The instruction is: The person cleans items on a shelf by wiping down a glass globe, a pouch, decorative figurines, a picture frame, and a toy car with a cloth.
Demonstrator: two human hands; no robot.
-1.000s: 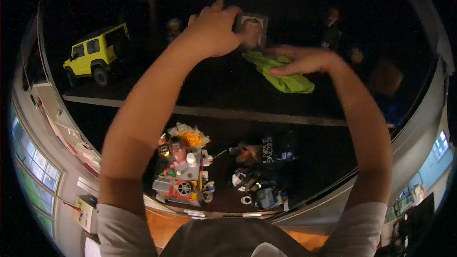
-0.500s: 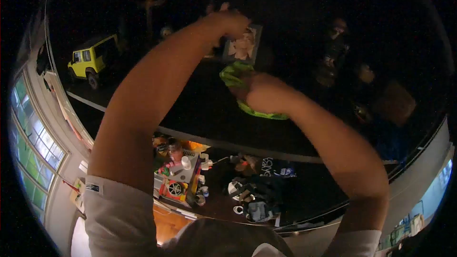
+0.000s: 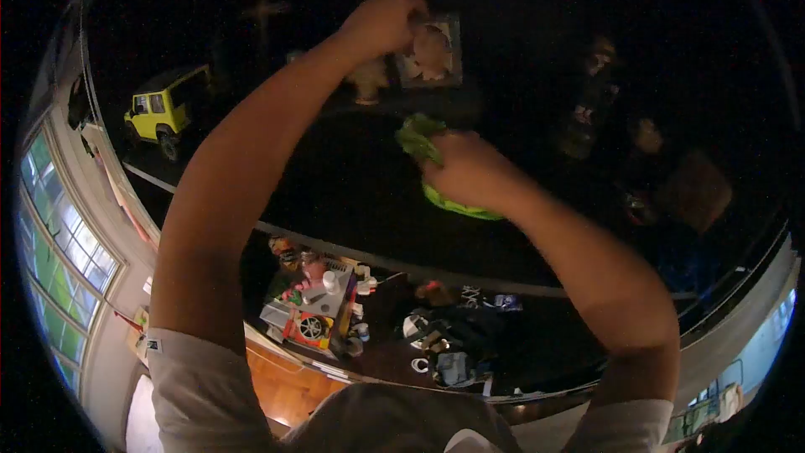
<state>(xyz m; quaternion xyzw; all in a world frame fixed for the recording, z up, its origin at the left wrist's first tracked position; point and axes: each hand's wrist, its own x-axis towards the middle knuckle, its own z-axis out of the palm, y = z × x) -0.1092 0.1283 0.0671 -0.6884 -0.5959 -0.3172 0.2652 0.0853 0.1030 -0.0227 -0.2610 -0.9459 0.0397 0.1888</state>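
Note:
My left hand (image 3: 390,25) is closed on the upper left edge of a small framed picture (image 3: 432,50), which stands upright on a dark shelf. Bunched in my right hand (image 3: 470,169) is a bright green cloth (image 3: 421,136), part of it hanging below the fingers. The cloth is below the picture and apart from it. Just left of the frame, under my left wrist, stands a small pale figurine (image 3: 367,84).
A yellow toy car (image 3: 158,113) and a dim cross (image 3: 264,13) are at the left. Dark figures (image 3: 587,109) and a brownish block (image 3: 700,191) stand at the right. Below the shelf edge (image 3: 352,253) are a cluttered box (image 3: 314,306) and a dark bag (image 3: 457,331).
The picture was moved about and now stands a little higher than half a second ago. My right hand has drawn the green cloth left and down, away from the frame.

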